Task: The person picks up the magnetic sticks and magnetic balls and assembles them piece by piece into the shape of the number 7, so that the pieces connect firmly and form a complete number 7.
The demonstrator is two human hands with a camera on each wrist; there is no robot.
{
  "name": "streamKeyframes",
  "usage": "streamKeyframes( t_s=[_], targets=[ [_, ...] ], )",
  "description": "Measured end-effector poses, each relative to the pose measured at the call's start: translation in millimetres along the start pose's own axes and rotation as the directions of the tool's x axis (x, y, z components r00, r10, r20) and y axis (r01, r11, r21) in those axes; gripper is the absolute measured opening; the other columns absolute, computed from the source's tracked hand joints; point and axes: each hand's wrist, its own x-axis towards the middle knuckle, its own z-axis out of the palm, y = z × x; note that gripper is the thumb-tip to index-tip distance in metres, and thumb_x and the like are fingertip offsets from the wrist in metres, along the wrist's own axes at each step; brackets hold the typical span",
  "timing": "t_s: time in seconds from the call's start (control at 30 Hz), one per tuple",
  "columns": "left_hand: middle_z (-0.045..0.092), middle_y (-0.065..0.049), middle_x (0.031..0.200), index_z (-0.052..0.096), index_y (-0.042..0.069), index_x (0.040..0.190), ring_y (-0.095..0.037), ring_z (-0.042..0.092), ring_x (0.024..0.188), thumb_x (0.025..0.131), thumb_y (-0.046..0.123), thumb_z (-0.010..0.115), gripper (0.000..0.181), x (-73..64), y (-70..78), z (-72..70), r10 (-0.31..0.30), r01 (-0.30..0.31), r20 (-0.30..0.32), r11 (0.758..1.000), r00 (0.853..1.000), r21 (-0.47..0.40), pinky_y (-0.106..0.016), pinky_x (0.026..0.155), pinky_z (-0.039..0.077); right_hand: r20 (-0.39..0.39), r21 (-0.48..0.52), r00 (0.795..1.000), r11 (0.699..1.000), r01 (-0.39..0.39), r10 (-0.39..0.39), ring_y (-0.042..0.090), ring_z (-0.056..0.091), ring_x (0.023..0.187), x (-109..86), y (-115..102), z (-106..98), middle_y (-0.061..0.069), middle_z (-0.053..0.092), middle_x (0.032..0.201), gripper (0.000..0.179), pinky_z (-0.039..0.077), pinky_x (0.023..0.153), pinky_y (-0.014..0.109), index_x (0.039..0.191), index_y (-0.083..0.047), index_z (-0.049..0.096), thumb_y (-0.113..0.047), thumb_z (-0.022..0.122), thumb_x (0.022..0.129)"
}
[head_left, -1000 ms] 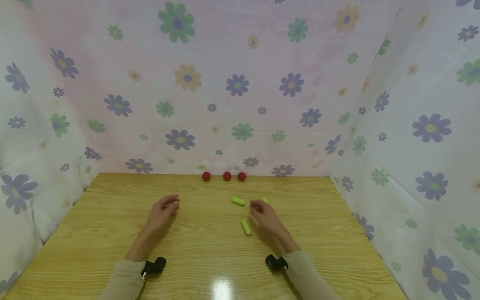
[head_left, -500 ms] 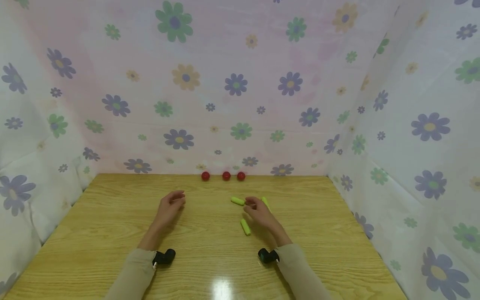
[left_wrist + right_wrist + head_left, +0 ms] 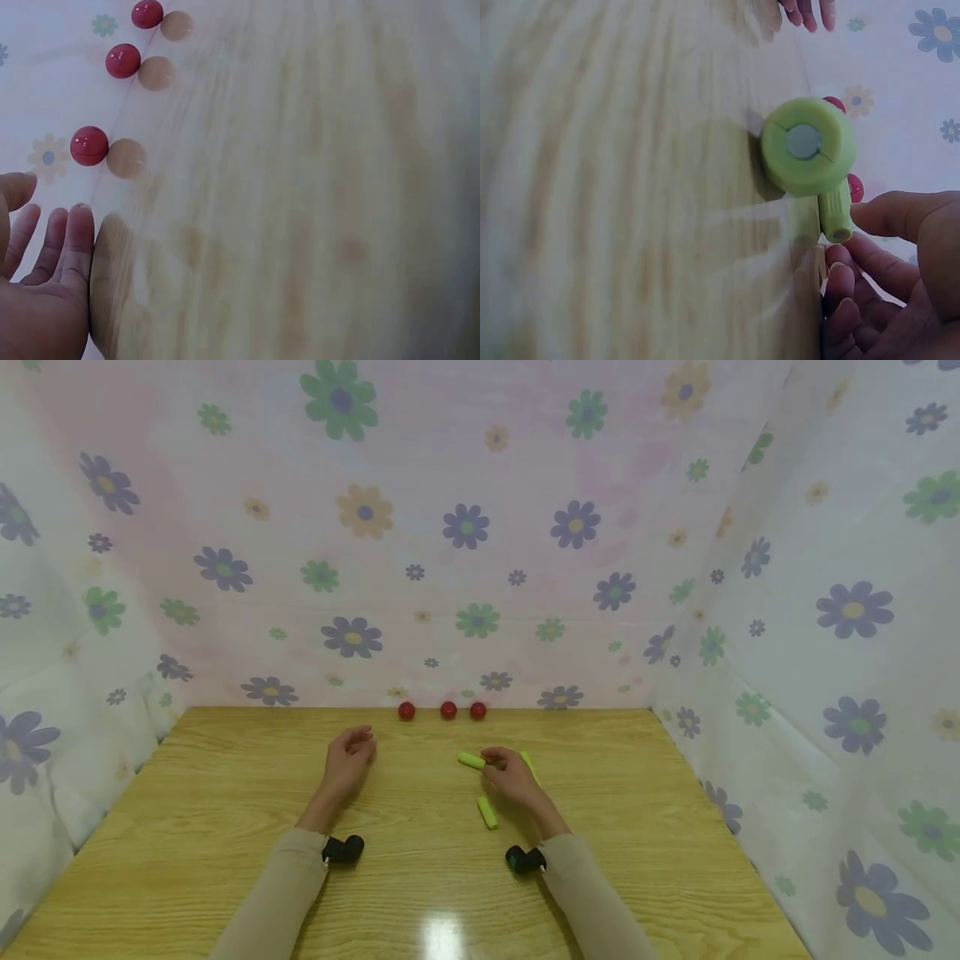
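Three short yellow-green rods lie on the table. My right hand point(image 3: 513, 775) is at the near end of the far rod point(image 3: 471, 761), thumb and fingers bent around that end; in the right wrist view the thumb tip meets the rod point(image 3: 835, 214), and a firm pinch is not visible. Nearer me lies a second rod point(image 3: 487, 813), its end showing a silvery disc point(image 3: 804, 142) in the right wrist view. Behind the right hand, a third rod point(image 3: 529, 766) is partly covered. My left hand point(image 3: 348, 762) rests on its side on the table, fingers loosely bent, holding nothing.
Three glossy red balls stand in a row at the table's back edge: left point(image 3: 407, 711), middle point(image 3: 448, 710) and right point(image 3: 477, 711). Flower-printed cloth point(image 3: 420, 527) walls the wooden table point(image 3: 420, 877) at the back and both sides.
My right hand has moved left to the far rod's end, uncovering more of the third rod. My left hand has moved forward and slightly right. The rods and balls keep their places.
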Motion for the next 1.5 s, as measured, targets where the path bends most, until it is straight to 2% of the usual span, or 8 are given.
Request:
streamKeyframes(
  t_s=[0.07,0.27,0.53,0.77,0.9,1.2,1.37,1.5],
  targets=[
    [0.057,-0.028,0.134,0.053,-0.008,0.143,-0.019,0.064,0.107,0.108,0.01,0.055,0.039,3.9,0.5,1.2,0.002,-0.002,-0.018,1.0,1.0,-0.015,-0.013,0.077,0.053,-0.002,-0.01,1.0,1.0,0.001,-0.001,0.032,0.065,0.106,2.3,-1,0,0.02,0.07,0.121,0.034,0.057,0.087,0.04,0.129,0.006,0.066,-0.004,0.063,0.097],
    [0.054,-0.03,0.134,0.048,-0.009,0.146,-0.027,0.065,0.11,0.107,0.006,0.055,0.042,12.2,3.1,6.5,-0.006,0.005,-0.021,0.998,1.0,-0.068,-0.013,0.073,0.053,0.006,-0.029,1.0,1.0,-0.006,0.006,0.031,0.066,0.103,4.8,-5,0,0.018,0.071,0.114,0.03,0.058,0.084,0.04,0.123,0.004,0.07,-0.005,0.066,0.096],
    [0.056,-0.027,0.127,0.047,-0.012,0.145,-0.007,0.062,0.087,0.106,0.007,0.057,0.044,26.0,4.6,12.0,-0.027,0.022,-0.059,0.996,0.998,-0.084,-0.013,0.066,0.052,0.007,-0.075,1.0,0.997,-0.017,0.018,0.03,0.066,0.105,12.3,-4,0,0.015,0.072,0.112,0.025,0.056,0.094,0.046,0.119,0.001,0.072,-0.009,0.069,0.096],
    [0.052,-0.021,0.128,0.038,-0.009,0.151,-0.011,0.06,0.086,0.107,0.009,0.056,0.051,38.3,6.1,17.3,-0.09,0.083,-0.033,0.982,0.995,-0.172,-0.015,0.066,0.053,0.006,-0.097,0.999,0.995,-0.034,0.034,0.027,0.065,0.103,15.3,-1,1,0.012,0.071,0.111,0.024,0.055,0.094,0.046,0.118,-0.003,0.074,-0.014,0.067,0.097],
    [0.052,-0.02,0.128,0.039,-0.006,0.152,-0.011,0.061,0.084,0.107,0.009,0.056,0.051,46.2,8.0,23.5,-0.103,0.099,-0.016,0.98,0.995,-0.172,-0.015,0.066,0.053,-0.004,-0.117,0.999,0.992,-0.042,0.042,0.027,0.065,0.103,14.6,0,-1,0.011,0.071,0.11,0.024,0.055,0.093,0.047,0.118,-0.004,0.073,-0.015,0.065,0.099],
    [0.05,-0.016,0.119,0.038,-0.009,0.151,-0.01,0.058,0.072,0.105,0.006,0.058,0.052,58.5,18.3,39.8,-0.119,0.12,0.014,0.968,0.993,-0.218,-0.017,0.057,0.052,0.019,-0.11,0.995,0.989,-0.094,0.097,0.036,0.063,0.119,12.9,0,-2,0.018,0.068,0.122,0.03,0.05,0.106,0.054,0.125,0.0,0.067,-0.021,0.055,0.107],
    [0.052,-0.022,0.122,0.043,-0.01,0.147,-0.011,0.058,0.066,0.104,0.01,0.064,0.052,64.3,24.1,45.2,-0.103,0.103,0.006,0.989,0.995,-0.109,-0.018,0.056,0.051,0.023,-0.105,0.995,0.99,-0.092,0.094,0.036,0.063,0.117,10.9,0,0,0.018,0.068,0.122,0.031,0.051,0.104,0.054,0.124,0.0,0.067,-0.023,0.053,0.109],
    [0.053,-0.026,0.124,0.047,-0.01,0.144,-0.015,0.061,0.074,0.102,0.01,0.066,0.049,66.9,27.0,47.9,-0.111,0.11,-0.015,0.994,0.994,-0.011,-0.018,0.063,0.054,0.035,-0.108,0.996,0.991,-0.075,0.079,0.034,0.063,0.115,9.9,0,2,0.017,0.068,0.121,0.03,0.052,0.103,0.053,0.122,0.0,0.067,-0.023,0.053,0.109]
  ],
)
